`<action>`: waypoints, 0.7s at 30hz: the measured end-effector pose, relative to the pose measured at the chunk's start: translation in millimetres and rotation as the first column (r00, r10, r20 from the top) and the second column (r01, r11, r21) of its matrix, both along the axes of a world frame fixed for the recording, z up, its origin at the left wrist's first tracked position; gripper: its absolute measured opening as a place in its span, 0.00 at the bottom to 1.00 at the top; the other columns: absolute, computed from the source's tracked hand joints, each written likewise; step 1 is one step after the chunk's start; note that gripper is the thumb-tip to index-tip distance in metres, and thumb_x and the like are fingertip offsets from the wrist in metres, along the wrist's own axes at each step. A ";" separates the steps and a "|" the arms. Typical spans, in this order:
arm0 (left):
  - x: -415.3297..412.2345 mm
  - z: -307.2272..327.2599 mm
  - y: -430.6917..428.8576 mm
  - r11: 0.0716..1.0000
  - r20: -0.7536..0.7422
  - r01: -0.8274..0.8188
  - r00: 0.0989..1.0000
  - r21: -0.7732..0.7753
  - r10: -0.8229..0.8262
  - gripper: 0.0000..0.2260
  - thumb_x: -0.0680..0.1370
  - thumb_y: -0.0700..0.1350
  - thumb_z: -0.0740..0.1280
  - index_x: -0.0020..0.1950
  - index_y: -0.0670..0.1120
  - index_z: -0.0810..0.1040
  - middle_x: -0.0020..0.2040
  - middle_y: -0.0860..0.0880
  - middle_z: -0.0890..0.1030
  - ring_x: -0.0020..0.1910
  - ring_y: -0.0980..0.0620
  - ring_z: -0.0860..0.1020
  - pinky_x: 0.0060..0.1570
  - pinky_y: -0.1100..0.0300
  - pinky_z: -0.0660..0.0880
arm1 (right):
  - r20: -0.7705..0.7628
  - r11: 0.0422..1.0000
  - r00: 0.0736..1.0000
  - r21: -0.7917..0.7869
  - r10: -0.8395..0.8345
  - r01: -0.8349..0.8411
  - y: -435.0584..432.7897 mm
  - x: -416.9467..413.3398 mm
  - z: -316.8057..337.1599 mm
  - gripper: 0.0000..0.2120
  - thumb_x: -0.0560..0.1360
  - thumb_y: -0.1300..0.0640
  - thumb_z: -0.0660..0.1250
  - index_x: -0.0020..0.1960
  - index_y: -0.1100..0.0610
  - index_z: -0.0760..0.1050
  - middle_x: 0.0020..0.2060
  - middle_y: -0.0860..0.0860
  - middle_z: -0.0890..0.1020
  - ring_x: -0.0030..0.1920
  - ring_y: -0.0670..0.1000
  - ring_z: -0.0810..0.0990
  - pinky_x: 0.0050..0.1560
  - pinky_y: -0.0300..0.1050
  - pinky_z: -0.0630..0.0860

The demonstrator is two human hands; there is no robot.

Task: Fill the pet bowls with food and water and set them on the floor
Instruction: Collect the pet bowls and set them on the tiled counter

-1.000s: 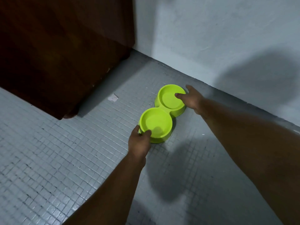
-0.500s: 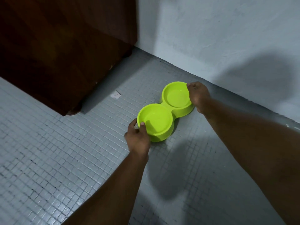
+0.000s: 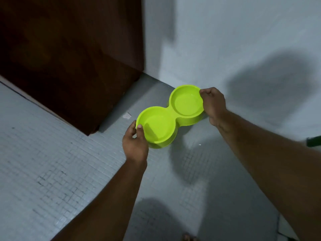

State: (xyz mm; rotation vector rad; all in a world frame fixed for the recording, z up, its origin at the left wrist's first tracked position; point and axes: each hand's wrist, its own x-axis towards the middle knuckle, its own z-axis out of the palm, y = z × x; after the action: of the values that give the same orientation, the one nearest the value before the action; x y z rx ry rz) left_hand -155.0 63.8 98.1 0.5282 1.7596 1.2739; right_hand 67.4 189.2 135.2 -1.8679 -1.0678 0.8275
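Observation:
A lime-green double pet bowl (image 3: 171, 112), two round wells joined in a figure eight, is held above the grey tiled floor (image 3: 52, 171), slightly tilted. My left hand (image 3: 135, 145) grips the rim of the near well, thumb over the edge. My right hand (image 3: 212, 103) grips the rim of the far well. Both wells look empty; a faint sheen shows in the far one.
A dark brown wooden cabinet (image 3: 69, 58) stands at the left, its corner close to the bowl. A pale wall (image 3: 225, 40) runs behind. A small white scrap (image 3: 126, 116) lies on the floor by the cabinet. A dark object (image 3: 313, 141) shows at the right edge.
Both hands closed on the bowl's rims and lifted it off the floor. The bowl now sits higher and nearer to me, and its shadow has separated below it.

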 end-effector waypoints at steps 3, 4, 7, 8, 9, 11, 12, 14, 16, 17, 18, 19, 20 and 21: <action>-8.5 72.9 -0.6 0.999 -0.012 0.001 1.000 0.035 0.000 0.15 0.84 0.47 0.65 0.69 0.45 0.79 0.63 0.48 0.82 0.61 0.49 0.80 0.65 0.46 0.77 | -0.055 0.998 0.997 0.031 -0.048 0.050 -19.6 2.0 69.2 0.04 0.77 0.55 0.69 0.47 0.55 0.80 0.42 0.48 0.82 0.45 0.46 0.79 0.48 0.40 0.74; -11.2 96.8 -0.2 0.999 -0.020 0.003 1.000 0.048 -0.002 0.15 0.84 0.46 0.65 0.69 0.44 0.79 0.62 0.48 0.82 0.61 0.49 0.80 0.66 0.47 0.76 | -0.082 0.997 0.994 0.030 -0.069 0.072 -27.0 4.0 91.2 0.02 0.76 0.55 0.69 0.46 0.53 0.80 0.42 0.48 0.82 0.45 0.47 0.79 0.48 0.40 0.75; -18.1 175.0 -5.6 0.997 -0.015 0.048 0.999 0.061 -0.047 0.12 0.83 0.43 0.66 0.66 0.44 0.80 0.59 0.47 0.82 0.59 0.48 0.81 0.65 0.46 0.77 | -0.140 0.989 0.980 0.021 -0.140 0.145 -56.3 9.7 158.6 0.05 0.75 0.55 0.70 0.40 0.52 0.78 0.39 0.48 0.82 0.43 0.48 0.79 0.48 0.43 0.75; -20.5 200.5 -8.8 0.996 -0.013 0.068 0.998 0.064 -0.067 0.11 0.82 0.42 0.67 0.64 0.44 0.81 0.57 0.47 0.83 0.59 0.47 0.81 0.64 0.45 0.77 | -0.152 0.985 0.974 0.019 -0.166 0.171 -68.8 11.1 179.3 0.07 0.75 0.55 0.70 0.39 0.52 0.77 0.37 0.47 0.81 0.42 0.48 0.79 0.47 0.44 0.75; -22.9 228.0 -13.4 0.994 -0.008 0.085 0.996 0.073 -0.085 0.10 0.82 0.41 0.67 0.63 0.44 0.82 0.55 0.47 0.83 0.58 0.47 0.81 0.63 0.44 0.78 | -0.162 0.981 0.969 0.017 -0.186 0.191 -82.6 11.6 200.8 0.08 0.76 0.57 0.70 0.38 0.53 0.76 0.36 0.47 0.80 0.39 0.47 0.77 0.45 0.44 0.74; -26.2 281.0 -22.6 0.988 -0.002 0.112 0.994 0.104 -0.113 0.11 0.81 0.39 0.68 0.63 0.43 0.82 0.53 0.47 0.84 0.56 0.48 0.82 0.63 0.45 0.78 | -0.185 0.973 0.957 0.013 -0.223 0.229 -111.2 11.1 245.0 0.10 0.77 0.59 0.69 0.38 0.53 0.75 0.35 0.48 0.79 0.37 0.46 0.75 0.44 0.43 0.72; -27.6 304.5 -27.6 0.986 -0.004 0.131 0.991 0.105 -0.131 0.11 0.81 0.39 0.69 0.63 0.42 0.82 0.53 0.46 0.84 0.54 0.48 0.82 0.64 0.45 0.78 | -0.186 0.969 0.952 0.012 -0.241 0.248 -125.1 11.0 266.1 0.10 0.78 0.59 0.69 0.38 0.54 0.75 0.34 0.49 0.79 0.38 0.48 0.75 0.44 0.44 0.72; -30.3 349.0 -38.9 0.980 -0.001 0.172 0.985 0.098 -0.172 0.11 0.80 0.39 0.70 0.62 0.43 0.83 0.52 0.46 0.84 0.54 0.47 0.82 0.63 0.44 0.78 | -0.162 0.954 0.943 0.023 -0.291 0.299 -151.5 10.1 308.0 0.09 0.78 0.59 0.69 0.39 0.54 0.75 0.34 0.49 0.79 0.39 0.50 0.75 0.42 0.42 0.72; -34.9 391.1 -52.7 0.971 -0.017 0.206 0.979 0.120 -0.205 0.09 0.79 0.40 0.71 0.59 0.45 0.84 0.51 0.46 0.85 0.55 0.46 0.83 0.63 0.43 0.78 | -0.147 0.937 0.932 0.066 -0.331 0.343 -177.1 5.1 351.5 0.06 0.78 0.60 0.69 0.42 0.57 0.76 0.34 0.49 0.78 0.40 0.50 0.75 0.37 0.39 0.70; -37.6 410.6 -59.7 0.966 -0.028 0.215 0.977 0.141 -0.213 0.09 0.79 0.40 0.71 0.59 0.44 0.84 0.51 0.46 0.85 0.55 0.46 0.83 0.63 0.43 0.78 | -0.142 0.928 0.928 0.097 -0.345 0.360 -189.3 0.4 372.5 0.05 0.78 0.61 0.69 0.43 0.58 0.76 0.34 0.50 0.78 0.40 0.51 0.75 0.36 0.38 0.69; -40.7 427.5 -66.3 0.962 -0.030 0.221 0.975 0.160 -0.219 0.10 0.79 0.39 0.71 0.60 0.43 0.84 0.51 0.46 0.85 0.54 0.47 0.83 0.63 0.44 0.78 | -0.141 0.918 0.922 0.123 -0.360 0.377 -201.3 -4.9 390.1 0.05 0.78 0.61 0.68 0.44 0.59 0.76 0.35 0.52 0.78 0.40 0.51 0.75 0.37 0.39 0.69; -43.9 442.3 -73.6 0.958 -0.028 0.234 0.972 0.163 -0.233 0.10 0.79 0.39 0.71 0.61 0.42 0.84 0.51 0.46 0.85 0.53 0.48 0.83 0.63 0.45 0.78 | -0.140 0.908 0.915 0.136 -0.379 0.397 -214.2 -10.0 403.3 0.05 0.78 0.61 0.68 0.44 0.60 0.76 0.37 0.54 0.79 0.40 0.51 0.75 0.40 0.40 0.69; -47.5 454.0 -82.6 0.954 -0.027 0.249 0.968 0.166 -0.248 0.11 0.80 0.39 0.71 0.61 0.42 0.84 0.51 0.46 0.85 0.52 0.49 0.82 0.63 0.45 0.78 | -0.136 0.897 0.907 0.147 -0.399 0.416 -229.7 -16.0 414.8 0.05 0.78 0.60 0.68 0.44 0.59 0.75 0.38 0.54 0.79 0.41 0.51 0.75 0.42 0.42 0.70; -52.3 465.1 -93.1 0.950 -0.025 0.262 0.965 0.168 -0.262 0.11 0.79 0.40 0.71 0.61 0.43 0.84 0.51 0.47 0.85 0.51 0.50 0.82 0.63 0.45 0.78 | -0.141 0.886 0.897 0.157 -0.418 0.437 -244.6 -22.3 424.8 0.05 0.78 0.60 0.68 0.44 0.58 0.75 0.38 0.54 0.79 0.40 0.51 0.76 0.44 0.43 0.72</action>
State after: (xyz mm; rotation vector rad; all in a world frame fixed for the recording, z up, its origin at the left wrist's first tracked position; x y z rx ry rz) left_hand -207.3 -29.3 563.2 0.8330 1.5296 1.2387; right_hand 45.1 -55.4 560.0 -1.7866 -0.6055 0.5370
